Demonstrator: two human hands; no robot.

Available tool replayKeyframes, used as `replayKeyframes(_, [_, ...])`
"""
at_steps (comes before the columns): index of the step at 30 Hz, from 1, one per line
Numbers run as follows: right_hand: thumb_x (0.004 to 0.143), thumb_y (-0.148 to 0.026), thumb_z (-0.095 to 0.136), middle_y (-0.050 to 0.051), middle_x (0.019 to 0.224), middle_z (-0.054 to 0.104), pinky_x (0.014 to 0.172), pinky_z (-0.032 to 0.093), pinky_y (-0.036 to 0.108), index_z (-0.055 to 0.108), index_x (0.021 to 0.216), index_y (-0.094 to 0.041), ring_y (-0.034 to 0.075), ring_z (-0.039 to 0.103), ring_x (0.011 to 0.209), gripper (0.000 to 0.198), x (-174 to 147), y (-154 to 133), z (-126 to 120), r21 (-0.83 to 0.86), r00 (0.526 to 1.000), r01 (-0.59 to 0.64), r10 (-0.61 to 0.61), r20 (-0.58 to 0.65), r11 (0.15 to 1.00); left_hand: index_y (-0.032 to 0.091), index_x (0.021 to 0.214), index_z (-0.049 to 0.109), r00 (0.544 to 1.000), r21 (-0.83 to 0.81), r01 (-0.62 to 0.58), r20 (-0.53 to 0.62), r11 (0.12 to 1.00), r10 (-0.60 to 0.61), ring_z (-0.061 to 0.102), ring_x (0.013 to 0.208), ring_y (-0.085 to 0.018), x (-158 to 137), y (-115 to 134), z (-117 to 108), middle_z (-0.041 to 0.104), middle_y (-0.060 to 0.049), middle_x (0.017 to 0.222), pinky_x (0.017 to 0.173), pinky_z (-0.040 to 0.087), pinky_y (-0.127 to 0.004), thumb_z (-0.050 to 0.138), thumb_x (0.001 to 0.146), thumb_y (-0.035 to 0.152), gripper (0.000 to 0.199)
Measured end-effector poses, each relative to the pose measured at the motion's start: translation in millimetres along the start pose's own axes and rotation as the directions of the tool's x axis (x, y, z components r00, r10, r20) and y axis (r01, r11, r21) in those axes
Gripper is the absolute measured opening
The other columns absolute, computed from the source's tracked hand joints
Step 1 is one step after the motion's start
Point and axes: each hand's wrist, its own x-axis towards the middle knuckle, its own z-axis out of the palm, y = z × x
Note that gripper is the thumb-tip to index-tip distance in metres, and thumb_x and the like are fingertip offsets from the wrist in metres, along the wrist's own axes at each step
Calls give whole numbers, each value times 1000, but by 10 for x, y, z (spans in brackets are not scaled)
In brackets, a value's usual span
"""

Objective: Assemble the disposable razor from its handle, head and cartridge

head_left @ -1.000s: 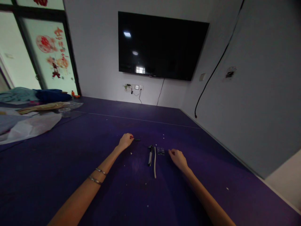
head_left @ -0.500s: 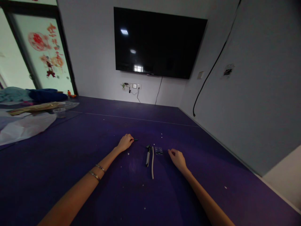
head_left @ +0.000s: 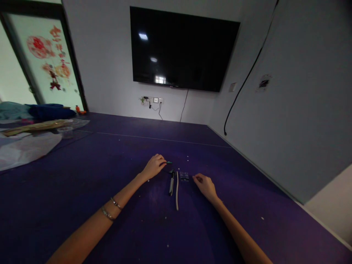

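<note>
My left hand (head_left: 154, 167) pinches one end of a small, thin green piece (head_left: 169, 162), its other end pointing right. It is too small for me to tell its kind. Just below that lies a black-and-silver tool (head_left: 171, 185) with a short crosswise head, shaped like a razor. Beside the tool is a slim, off-white, slightly bent rod (head_left: 177, 191). A small see-through bluish case (head_left: 184, 176) lies right of the rod's top end. My right hand (head_left: 205, 186) is close to the case's right side, apart from it, thumb and fingers together; anything between them is hidden.
Small white scraps dot the purple surface (head_left: 123, 227). Clear and white plastic sheeting (head_left: 33, 150) and blue cloth (head_left: 52, 111) are at the far left. A television (head_left: 184, 47) hangs on the wall, and a black cable (head_left: 244, 82) runs down the right wall.
My left hand has moved right with the green piece, which is now above the razor-like tool. My right hand has barely moved. The whole view has shifted slightly.
</note>
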Motion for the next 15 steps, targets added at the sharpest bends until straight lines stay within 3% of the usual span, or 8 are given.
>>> replayKeyframes(4, [80, -40, 46, 4, 71, 65, 59, 41, 26, 67, 81, -20, 17, 57, 63, 29, 14, -16, -15, 152, 994, 107, -110, 10, 982, 20, 96, 67, 993, -4, -121, 3, 993, 121, 48, 90, -20, 26, 347, -6, 59, -7, 91, 83, 37, -35, 47, 87, 29, 24])
replayKeyframes(8, [79, -38, 51, 8, 87, 68, 68, 46, 30, 67, 89, -16, 19, 59, 74, 29, 25, -153, -81, 332, 969, 246, -243, -53, 910, 20, 96, 67, 984, -22, -173, 29, 985, 174, 48, 90, -20, -4, 562, -23, 59, -7, 91, 82, 36, -34, 45, 88, 29, 25])
replayKeyframes(15, [75, -34, 59, 7, 92, 67, 70, 48, 31, 66, 95, -17, 17, 61, 74, 27, -24, -394, -202, 500, 953, 273, -303, -21, 822, 18, 96, 66, 976, -5, -211, 55, 977, 211, 48, 89, -20, -41, 726, -61, 60, -8, 91, 80, 36, -33, 45, 88, 28, 25])
